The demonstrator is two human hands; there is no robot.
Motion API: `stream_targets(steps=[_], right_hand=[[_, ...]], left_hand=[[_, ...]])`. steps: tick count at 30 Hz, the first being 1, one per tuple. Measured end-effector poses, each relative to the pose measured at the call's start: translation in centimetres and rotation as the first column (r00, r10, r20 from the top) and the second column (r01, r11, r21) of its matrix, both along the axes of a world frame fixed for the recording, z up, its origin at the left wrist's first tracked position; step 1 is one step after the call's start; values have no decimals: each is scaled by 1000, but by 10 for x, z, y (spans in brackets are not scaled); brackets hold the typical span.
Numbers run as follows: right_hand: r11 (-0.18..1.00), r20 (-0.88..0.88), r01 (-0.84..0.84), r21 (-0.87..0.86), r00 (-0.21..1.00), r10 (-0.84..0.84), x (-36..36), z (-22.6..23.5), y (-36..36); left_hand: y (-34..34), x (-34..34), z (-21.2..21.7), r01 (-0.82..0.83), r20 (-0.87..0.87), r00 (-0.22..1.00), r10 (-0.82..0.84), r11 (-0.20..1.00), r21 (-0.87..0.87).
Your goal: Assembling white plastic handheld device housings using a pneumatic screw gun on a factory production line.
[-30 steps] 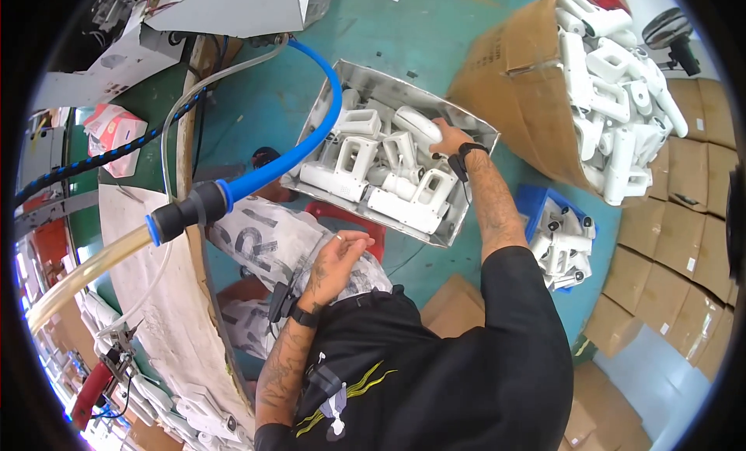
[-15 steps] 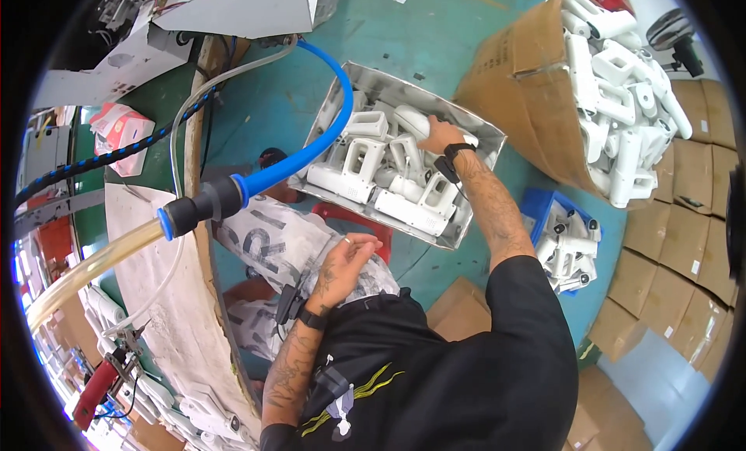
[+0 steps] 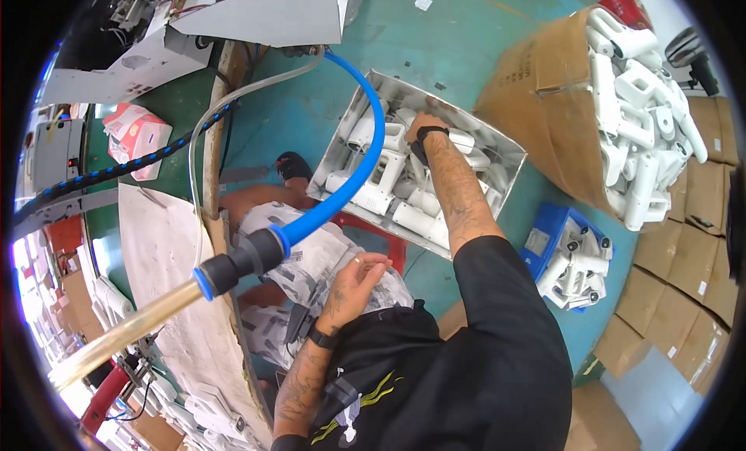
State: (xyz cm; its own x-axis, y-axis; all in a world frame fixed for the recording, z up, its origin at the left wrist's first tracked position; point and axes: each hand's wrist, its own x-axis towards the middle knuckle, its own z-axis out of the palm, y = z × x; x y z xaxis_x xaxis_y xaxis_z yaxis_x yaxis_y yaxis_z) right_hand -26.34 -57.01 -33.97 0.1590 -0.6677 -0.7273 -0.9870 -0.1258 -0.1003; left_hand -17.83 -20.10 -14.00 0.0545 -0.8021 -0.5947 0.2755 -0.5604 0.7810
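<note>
My right hand (image 3: pixel 427 126) reaches down into a grey-white open box (image 3: pixel 510 145) on the floor. White plastic housings with looped handles (image 3: pixel 381 183) fill this box, lying in mixed directions. The fingers of that hand point down among the housings and are mostly hidden, so a grip on one does not show. Over my lap, my left hand (image 3: pixel 356 289) rests with loosely bent fingers apart and holds nothing. Black bands circle both wrists.
A large cardboard carton (image 3: pixel 536 101) heaped with white housings stands at right. Below it is a blue crate (image 3: pixel 548 237) of smaller white parts. A blue air hose (image 3: pixel 365 163) crosses before the box. The workbench (image 3: pixel 167 295) edges my left; brown cartons (image 3: pixel 668 241) stack far right.
My right hand has shifted left within the box, away from the rounded white housing it was touching. My left hand stays over my lap. The view has shifted slightly.
</note>
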Motion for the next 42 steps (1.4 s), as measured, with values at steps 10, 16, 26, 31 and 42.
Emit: stream_targets(steps=[10, 16, 26, 31, 42], right_hand=[[919, -19, -89, -384, 996, 89, -27, -41, 47], [866, 132, -86, -493, 976, 172, -16, -40, 42], [771, 667, 160, -617, 627, 403, -48, 91, 126], [954, 784, -78, -289, 553, 283, -10, 160, 204], [867, 668, -331, -372, 553, 498, -2, 234, 276]], left_hand=[[16, 8, 34, 32, 90, 995, -32, 999, 2], [20, 22, 70, 209, 270, 941, -204, 978, 10], [256, 196, 252, -404, 550, 712, 436, 895, -188], [372, 394, 195, -724, 374, 22, 927, 273, -634], [293, 420, 39, -410, 760, -64, 647, 677, -611]])
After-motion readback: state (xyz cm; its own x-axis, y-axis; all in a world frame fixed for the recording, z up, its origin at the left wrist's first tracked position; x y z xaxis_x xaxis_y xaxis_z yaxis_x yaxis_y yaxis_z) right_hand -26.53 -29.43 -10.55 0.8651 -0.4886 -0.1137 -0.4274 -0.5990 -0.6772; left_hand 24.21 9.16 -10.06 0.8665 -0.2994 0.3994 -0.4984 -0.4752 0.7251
